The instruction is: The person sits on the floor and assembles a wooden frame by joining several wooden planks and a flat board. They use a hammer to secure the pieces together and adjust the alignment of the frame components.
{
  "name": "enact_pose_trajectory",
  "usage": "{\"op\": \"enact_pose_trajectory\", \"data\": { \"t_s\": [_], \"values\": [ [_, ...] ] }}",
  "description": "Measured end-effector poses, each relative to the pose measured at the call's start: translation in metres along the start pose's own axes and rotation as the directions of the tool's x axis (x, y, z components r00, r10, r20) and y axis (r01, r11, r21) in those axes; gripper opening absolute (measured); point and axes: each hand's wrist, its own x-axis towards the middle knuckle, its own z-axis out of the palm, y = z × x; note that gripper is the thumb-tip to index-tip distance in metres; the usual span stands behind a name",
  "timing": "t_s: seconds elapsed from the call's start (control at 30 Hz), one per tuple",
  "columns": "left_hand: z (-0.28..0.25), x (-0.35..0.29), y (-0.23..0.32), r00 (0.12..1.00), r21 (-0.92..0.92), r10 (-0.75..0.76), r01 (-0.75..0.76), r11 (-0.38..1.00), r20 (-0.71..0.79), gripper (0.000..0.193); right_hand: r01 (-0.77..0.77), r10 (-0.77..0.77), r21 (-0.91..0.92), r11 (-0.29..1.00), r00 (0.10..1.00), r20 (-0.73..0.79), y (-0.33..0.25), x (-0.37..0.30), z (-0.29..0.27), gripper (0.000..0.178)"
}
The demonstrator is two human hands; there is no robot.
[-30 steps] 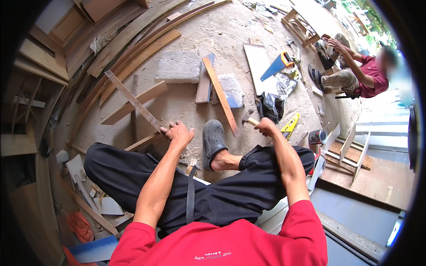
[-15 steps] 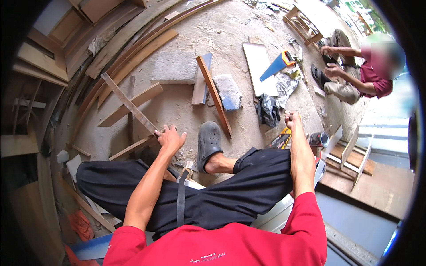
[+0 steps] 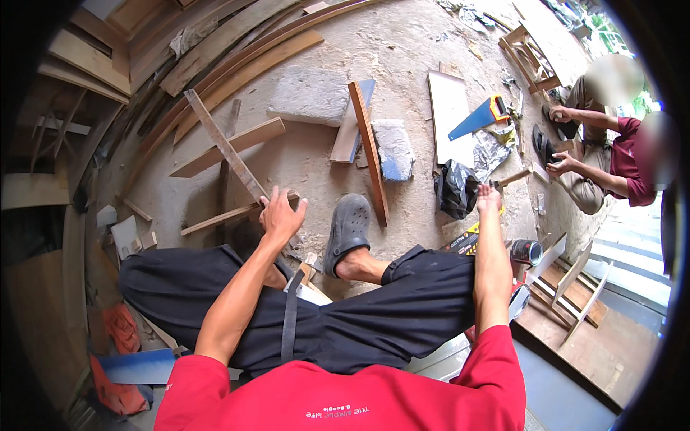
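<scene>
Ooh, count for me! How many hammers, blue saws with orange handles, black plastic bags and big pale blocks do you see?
Hammer: 1
Blue saw: 1
Black plastic bag: 1
Big pale blocks: 2
Total: 5

The left forearm is slanting forward and inward, the left hand holding its thumb apart from bent fingers. The right forearm is pointing nearly straight ahead, the right hand showing its grip unclearly.

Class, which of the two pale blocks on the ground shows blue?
The smaller block, just right of the reddish plank: its near end is blue. The larger block, left of that plank, looks plain whitish where visible.
</scene>
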Motion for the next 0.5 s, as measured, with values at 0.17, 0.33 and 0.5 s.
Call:
{"op": "enact_pose_trajectory", "data": {
  "t_s": [0.17,0.33,0.5],
  "values": [
    [-0.008,0.007,-0.01,0.979,-0.155,-0.115,0.088,0.984,-0.169,0.065,0.074,-0.001,-0.276,0.958,0.966,0.257,0.091,-0.098,0.089,0.017],
    [0.004,0.037,-0.053,0.855,-0.192,-0.111,0.013,0.981,-0.507,0.079,0.244,0.135,-0.555,0.795,0.822,0.554,0.168,-0.219,0.127,0.018],
    [-0.001,0.071,-0.097,0.878,-0.439,-0.416,0.285,0.852,-0.237,0.081,0.57,0.455,-0.688,0.449,0.517,0.725,0.279,-0.331,0.133,0.04]
  ]
}}
